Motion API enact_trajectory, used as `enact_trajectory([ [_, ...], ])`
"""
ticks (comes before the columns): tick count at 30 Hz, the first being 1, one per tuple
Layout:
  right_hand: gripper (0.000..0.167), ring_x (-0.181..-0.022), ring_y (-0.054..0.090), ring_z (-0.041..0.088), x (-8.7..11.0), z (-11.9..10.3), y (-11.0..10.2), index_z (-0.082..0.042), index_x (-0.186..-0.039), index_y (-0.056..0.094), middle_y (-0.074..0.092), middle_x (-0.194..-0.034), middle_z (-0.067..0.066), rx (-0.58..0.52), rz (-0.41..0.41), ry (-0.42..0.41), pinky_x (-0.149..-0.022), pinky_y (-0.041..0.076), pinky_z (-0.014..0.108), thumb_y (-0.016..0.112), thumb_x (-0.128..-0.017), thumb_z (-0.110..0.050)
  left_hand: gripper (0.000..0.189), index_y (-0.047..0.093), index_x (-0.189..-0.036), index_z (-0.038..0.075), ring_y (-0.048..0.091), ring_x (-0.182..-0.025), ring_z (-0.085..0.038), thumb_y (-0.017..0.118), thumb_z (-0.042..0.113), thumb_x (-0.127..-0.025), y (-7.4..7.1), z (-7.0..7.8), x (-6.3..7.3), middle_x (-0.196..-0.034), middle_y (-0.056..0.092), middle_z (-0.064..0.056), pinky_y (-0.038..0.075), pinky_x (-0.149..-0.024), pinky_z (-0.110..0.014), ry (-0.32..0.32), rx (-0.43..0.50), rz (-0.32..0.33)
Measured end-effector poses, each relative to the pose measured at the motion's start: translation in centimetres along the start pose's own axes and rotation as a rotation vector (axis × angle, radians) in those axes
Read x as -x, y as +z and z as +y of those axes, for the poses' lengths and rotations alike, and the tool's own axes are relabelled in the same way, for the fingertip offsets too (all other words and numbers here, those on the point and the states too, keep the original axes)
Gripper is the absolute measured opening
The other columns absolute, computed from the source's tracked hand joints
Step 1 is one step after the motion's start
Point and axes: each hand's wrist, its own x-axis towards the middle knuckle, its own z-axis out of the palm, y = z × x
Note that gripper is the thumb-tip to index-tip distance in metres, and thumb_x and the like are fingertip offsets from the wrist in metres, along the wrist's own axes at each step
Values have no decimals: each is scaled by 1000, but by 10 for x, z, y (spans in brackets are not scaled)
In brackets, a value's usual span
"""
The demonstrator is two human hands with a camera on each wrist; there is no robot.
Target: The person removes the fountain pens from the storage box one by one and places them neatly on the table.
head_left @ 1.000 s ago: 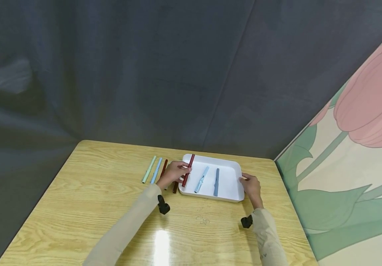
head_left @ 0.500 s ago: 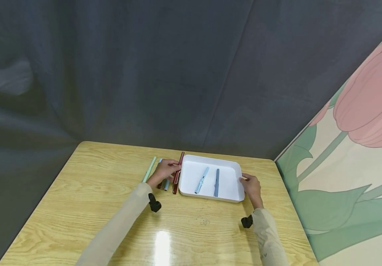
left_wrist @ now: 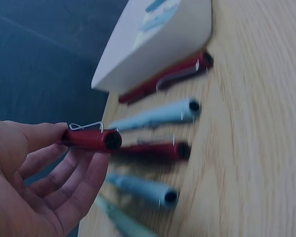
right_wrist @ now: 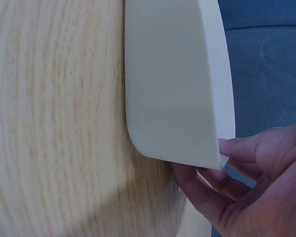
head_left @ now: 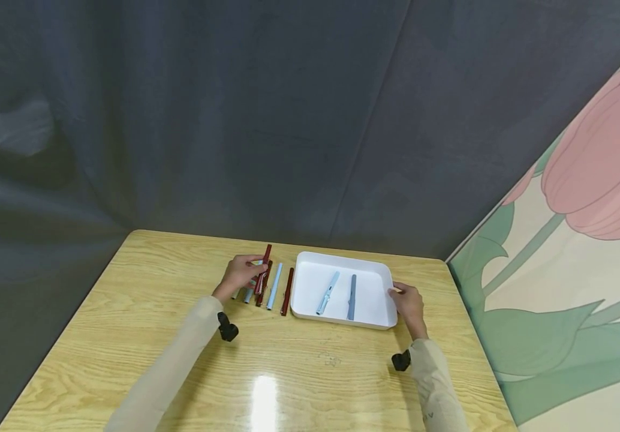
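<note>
My left hand (head_left: 238, 273) pinches a dark red pen (left_wrist: 91, 139) with a wire clip between thumb and fingers, held over a row of pens. In that row, a dark red pen (head_left: 287, 291) lies closest to the tray. To its left come a light blue pen (head_left: 274, 288), another dark red pen (left_wrist: 153, 151), a blue pen (left_wrist: 145, 190) and a pale green pen (left_wrist: 126, 219), partly hidden by my hand in the head view. With thumb and curled fingers, my right hand (head_left: 408, 305) grips the right rim of the white tray (right_wrist: 170, 84).
Inside the tray lie a light blue pen (head_left: 328, 293) and a grey-blue pen (head_left: 351, 297), set apart. All of it stands on a wooden table (head_left: 321, 372). A dark curtain (head_left: 267, 132) hangs behind, and a flower-patterned panel (head_left: 569, 288) borders the right side.
My left hand has carried the red pen from above the tray's left side leftward over the row of pens, uncovering the pens beside the tray. The right hand and tray stay put.
</note>
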Motion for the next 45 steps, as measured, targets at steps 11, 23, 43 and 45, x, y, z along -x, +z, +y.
enact_trajectory([
  [11,37,-78,67,23,2,-2,-1,5,-136,66,71,-114,29,-2,17,14,-57,49,23,62,-104,-13,36,70,-133,0,64,-64,-16,67,18,-102,-30,-10,2,-112,74,-23,46,-53,-26,36,-232,110],
  [23,37,-85,70,31,4,-2,0,4,-137,66,70,-118,31,-9,5,15,-57,50,22,62,-105,-14,39,69,-135,1,65,-68,-17,67,20,-102,-49,-27,0,-109,75,-21,40,-51,-27,-18,-354,134],
  [43,37,-94,70,35,5,-4,-2,4,-136,66,69,-121,31,18,14,22,-60,51,26,63,-105,-14,33,70,-128,-2,74,-84,-31,67,17,-101,-47,-43,5,-117,74,-23,50,-57,-31,-70,-386,138],
  [45,36,-91,69,33,5,-3,-3,4,-136,66,69,-119,30,21,16,23,-60,50,25,63,-105,-14,34,70,-129,-2,74,-84,-31,66,18,-101,-46,-44,4,-119,73,-24,49,-55,-30,-71,-385,139],
])
